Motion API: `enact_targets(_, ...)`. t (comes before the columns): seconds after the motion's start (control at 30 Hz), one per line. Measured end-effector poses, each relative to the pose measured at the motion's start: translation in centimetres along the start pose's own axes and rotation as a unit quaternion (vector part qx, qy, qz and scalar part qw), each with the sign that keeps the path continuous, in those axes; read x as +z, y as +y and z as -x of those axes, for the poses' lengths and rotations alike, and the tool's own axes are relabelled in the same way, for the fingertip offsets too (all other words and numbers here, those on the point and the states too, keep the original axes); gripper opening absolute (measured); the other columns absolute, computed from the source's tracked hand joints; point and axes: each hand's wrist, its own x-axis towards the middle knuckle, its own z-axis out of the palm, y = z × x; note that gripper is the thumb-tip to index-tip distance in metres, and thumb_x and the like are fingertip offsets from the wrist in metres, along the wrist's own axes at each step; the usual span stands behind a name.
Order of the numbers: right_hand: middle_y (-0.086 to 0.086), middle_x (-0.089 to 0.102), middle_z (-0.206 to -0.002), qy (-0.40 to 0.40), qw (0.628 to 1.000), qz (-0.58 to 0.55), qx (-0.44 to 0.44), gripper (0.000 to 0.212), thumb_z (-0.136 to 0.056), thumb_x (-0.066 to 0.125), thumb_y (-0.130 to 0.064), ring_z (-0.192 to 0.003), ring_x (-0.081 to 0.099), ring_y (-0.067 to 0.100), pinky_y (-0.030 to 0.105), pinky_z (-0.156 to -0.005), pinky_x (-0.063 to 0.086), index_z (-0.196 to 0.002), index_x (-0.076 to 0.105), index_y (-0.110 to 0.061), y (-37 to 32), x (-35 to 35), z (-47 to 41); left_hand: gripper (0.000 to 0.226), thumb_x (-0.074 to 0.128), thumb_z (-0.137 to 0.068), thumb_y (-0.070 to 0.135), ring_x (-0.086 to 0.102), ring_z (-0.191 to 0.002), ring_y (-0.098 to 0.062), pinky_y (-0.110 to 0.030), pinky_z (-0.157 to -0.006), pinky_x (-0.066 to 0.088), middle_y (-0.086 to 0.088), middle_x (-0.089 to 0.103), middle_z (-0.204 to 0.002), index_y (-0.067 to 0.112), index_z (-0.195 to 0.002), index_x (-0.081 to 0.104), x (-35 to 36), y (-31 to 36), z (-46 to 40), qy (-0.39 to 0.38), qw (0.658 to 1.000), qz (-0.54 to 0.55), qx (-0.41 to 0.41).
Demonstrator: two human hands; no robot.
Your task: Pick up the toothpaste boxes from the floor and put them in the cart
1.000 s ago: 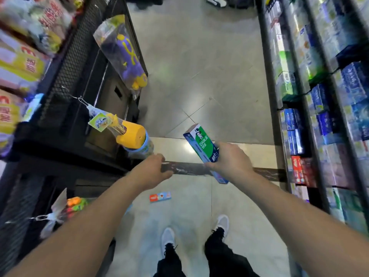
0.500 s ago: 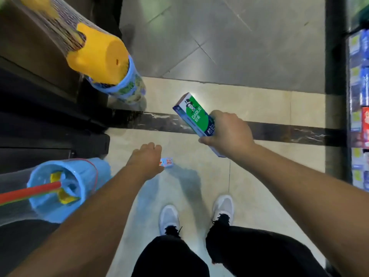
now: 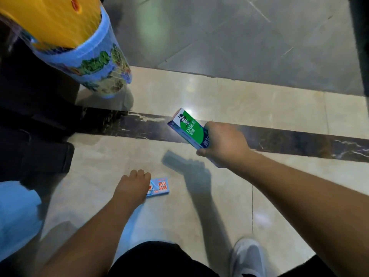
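The left hand (image 3: pixel 132 186) covers the left end of the blue box (image 3: pixel 159 186) lying flat on the floor (image 3: pixel 249 96); its fingers curl over that end, but whether they grip it I cannot tell. At 2 o'clock from it, the right hand (image 3: pixel 223 143) clasps the green box (image 3: pixel 189 129) in the air, tilted, lower end hidden. Bare floor lies at 12 o'clock; a bucket (image 3: pixel 87 56) hangs at 10.

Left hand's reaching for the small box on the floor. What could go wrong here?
1. The blue box lies flat on glossy tile; the left hand may slide it instead of lifting it.
2. The right hand holds the green box by one end; it might slip.
3. The netted toy hangs near head height.
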Motion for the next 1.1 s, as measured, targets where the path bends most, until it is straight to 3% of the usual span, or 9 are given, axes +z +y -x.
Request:
enact_targets(0.1, 0.0, 0.063, -0.094, -0.001, 1.0, 0.002, 0.007, 0.047, -0.074, 0.077, -0.047, -0.077, 0.054, 0.019, 0.032, -0.059, 0.047, -0.107, 0.055, -0.023, 0.7, 0.6, -0.4, 0.047, 0.063, -0.086, 0.029, 0.05, -0.115, -0.024, -0.035, -0.083, 0.045, -0.002, 0.048, -0.125, 0.02, -0.127, 0.042, 0.4, 0.3, -0.8, 0.03, 0.999, 0.025, -0.029)
enact_targets(0.23, 0.001, 0.064, -0.102, -0.013, 1.0, -0.015, 0.01, 0.053, -0.074, 0.077, -0.048, -0.08, 0.054, 0.019, 0.032, -0.064, 0.051, -0.114, 0.055, -0.022, 0.9, -1.5, 1.0, 0.048, 0.066, -0.083, 0.033, 0.054, -0.111, -0.027, -0.037, -0.08, 0.049, -0.005, 0.049, -0.119, 0.016, -0.12, 0.041, -3.3, -0.4, 0.8, 0.039, 0.979, 0.175, -0.099)
enact_targets(0.37, 0.0, 0.063, -0.1, -0.013, 0.999, -0.036, 0.017, 0.053, -0.074, 0.077, -0.049, -0.082, 0.058, 0.019, 0.034, -0.063, 0.052, -0.112, 0.054, -0.02, 0.3, -7.8, 4.6, 0.062, 0.078, -0.074, 0.039, 0.058, -0.106, -0.032, -0.038, -0.077, 0.046, -0.011, 0.052, -0.115, 0.011, -0.116, 0.042, -11.7, -1.5, 5.3, 0.065, 0.95, 0.276, -0.133)
enact_targets(0.53, 0.001, 0.061, -0.096, -0.006, 0.997, -0.063, 0.038, 0.049, -0.076, 0.076, -0.049, -0.078, 0.055, 0.02, 0.031, -0.058, 0.042, -0.108, 0.053, -0.019, -0.3, -20.7, 11.8, 0.06, 0.082, -0.07, 0.04, 0.057, -0.092, -0.031, -0.033, -0.069, 0.042, -0.013, 0.055, -0.105, 0.011, -0.105, 0.042, -26.6, -2.5, 15.6, 0.123, 0.908, 0.379, -0.128)
enact_targets(0.87, 0.001, 0.063, -0.101, 0.07, 0.982, -0.121, 0.128, 0.046, -0.075, 0.073, -0.05, -0.09, 0.063, 0.024, 0.032, -0.061, 0.044, -0.106, 0.052, -0.022, -0.5, -51.2, 31.9, 0.052, 0.081, -0.072, 0.039, 0.056, -0.081, -0.023, -0.032, -0.062, 0.039, -0.002, 0.06, -0.095, 0.016, -0.1, 0.045, -55.2, -3.4, 43.9, 0.193, 0.902, 0.385, -0.005)
enact_targets(1.03, 0.0, 0.065, -0.109, 0.114, 0.966, -0.132, 0.193, 0.042, -0.076, 0.071, -0.05, -0.103, 0.064, 0.025, 0.031, -0.069, 0.042, -0.109, 0.055, -0.027, -0.9, -59.4, 41.0, 0.051, 0.075, -0.074, 0.05, 0.06, -0.094, -0.024, -0.029, -0.065, 0.033, 0.0, 0.056, -0.096, 0.022, -0.101, 0.043, -64.6, -2.4, 52.1, 0.21, 0.934, 0.28, 0.07)
enact_targets(1.1, -0.001, 0.066, -0.107, 0.142, 0.957, -0.136, 0.215, 0.041, -0.074, 0.071, -0.05, -0.1, 0.064, 0.025, 0.03, -0.067, 0.039, -0.106, 0.055, -0.029, -1.2, -61.0, 44.3, 0.052, 0.073, -0.075, 0.052, 0.057, -0.089, -0.022, -0.028, -0.065, 0.033, 0.001, 0.055, -0.099, 0.022, -0.106, 0.044, -67.6, -1.9, 54.7, 0.226, 0.938, 0.243, 0.098)
